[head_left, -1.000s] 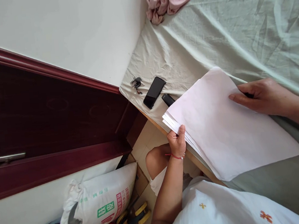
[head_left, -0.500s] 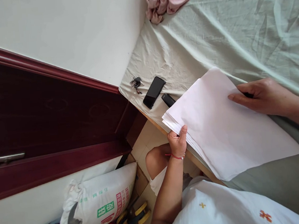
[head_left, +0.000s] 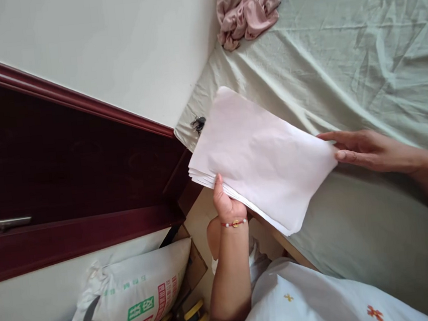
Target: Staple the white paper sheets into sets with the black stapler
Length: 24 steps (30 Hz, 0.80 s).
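Covered surface: pale green sheet, creased, with a wooden edge along the near side.
Wearer: white shirt with small floral motifs, at the bottom of the view.
Left hand: gripping a stack of paper, thumb on the top face, fingers hidden beneath; red bracelet at the wrist.
Stack position: over the near edge of the sheet, between the hands; contact with the sheet cannot be told.
Bearing: stack extends ahead and rightward from the left hand, leftward from the right; both hands are at it, the left with the surer hold.
Long axis: slants from upper left to lower right. Upper-left short side points toward the wall corner; opposite short side curves. Left grip sits on the near long edge, closer to the upper-left end.
Right hand: fingers extended, at the right corner; pinching or only touching, cannot tell.
Floor, lower left: printed white sack.
Beyond stack: small dark item, partly covered, probably keys.
Far: crumpled pink cloth; white wall; dark red door.
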Each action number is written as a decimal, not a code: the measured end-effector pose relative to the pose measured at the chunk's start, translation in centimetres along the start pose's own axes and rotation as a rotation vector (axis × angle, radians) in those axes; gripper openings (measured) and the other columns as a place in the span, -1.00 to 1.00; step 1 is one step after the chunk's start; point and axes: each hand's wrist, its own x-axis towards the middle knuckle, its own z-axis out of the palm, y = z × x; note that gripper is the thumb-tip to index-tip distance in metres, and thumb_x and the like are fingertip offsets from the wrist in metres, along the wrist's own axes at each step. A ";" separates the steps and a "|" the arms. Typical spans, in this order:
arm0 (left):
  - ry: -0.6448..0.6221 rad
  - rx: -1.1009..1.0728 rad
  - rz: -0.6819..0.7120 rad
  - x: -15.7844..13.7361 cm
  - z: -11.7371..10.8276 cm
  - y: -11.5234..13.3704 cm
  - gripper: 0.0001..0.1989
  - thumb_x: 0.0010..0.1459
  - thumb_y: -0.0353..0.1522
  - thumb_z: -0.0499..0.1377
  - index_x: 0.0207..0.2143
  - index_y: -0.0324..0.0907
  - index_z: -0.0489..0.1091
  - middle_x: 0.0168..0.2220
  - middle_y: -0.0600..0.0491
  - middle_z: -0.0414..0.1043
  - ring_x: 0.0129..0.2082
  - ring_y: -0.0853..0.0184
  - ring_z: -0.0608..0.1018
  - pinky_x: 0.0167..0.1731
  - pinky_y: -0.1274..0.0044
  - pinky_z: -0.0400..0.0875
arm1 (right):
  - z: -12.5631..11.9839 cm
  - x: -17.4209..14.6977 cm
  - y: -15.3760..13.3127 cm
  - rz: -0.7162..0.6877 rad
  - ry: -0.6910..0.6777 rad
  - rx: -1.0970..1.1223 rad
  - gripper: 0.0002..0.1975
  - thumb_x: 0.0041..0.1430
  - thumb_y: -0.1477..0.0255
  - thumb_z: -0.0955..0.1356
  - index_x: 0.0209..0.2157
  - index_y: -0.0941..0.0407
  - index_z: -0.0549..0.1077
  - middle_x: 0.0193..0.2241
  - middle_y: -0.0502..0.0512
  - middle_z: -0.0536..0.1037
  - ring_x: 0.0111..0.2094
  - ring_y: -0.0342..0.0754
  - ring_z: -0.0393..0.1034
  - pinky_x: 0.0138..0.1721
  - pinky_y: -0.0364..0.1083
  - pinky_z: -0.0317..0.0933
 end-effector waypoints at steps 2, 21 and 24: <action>0.045 -0.055 -0.035 0.0 0.8 0.9 -0.66 0.40 -0.34 0.22 0.15 -0.22 0.58 0.06 -0.14 0.71 0.19 0.15 0.68 0.34 0.31 0.49 | -0.4 0.1 0.0 -0.016 -0.107 0.151 -0.17 0.30 -0.17 0.42 0.40 0.05 0.43 -0.12 0.16 0.75 -0.16 0.10 0.65 -0.08 -0.02 0.51; -0.264 -0.033 -0.009 -0.3 -0.9 -0.7 -0.65 0.15 -0.30 0.47 0.00 -0.08 0.62 0.21 -0.05 0.65 0.39 0.08 0.52 0.40 0.23 0.42 | 0.9 0.0 -0.1 0.057 0.324 0.503 -0.63 -0.06 0.14 0.71 -0.19 -0.08 0.77 -0.06 0.03 0.79 -0.07 0.08 0.66 0.09 0.09 0.58; -0.382 0.130 0.074 1.5 -3.8 1.0 -0.47 -0.04 -0.11 0.61 -0.03 0.02 0.62 0.16 0.00 0.67 0.36 0.06 0.55 0.32 0.22 0.50 | 0.0 -0.5 -0.3 0.006 0.352 0.527 -0.71 -0.07 0.18 0.72 -0.27 -0.11 0.78 -0.14 0.00 0.79 -0.10 0.06 0.66 0.10 0.11 0.57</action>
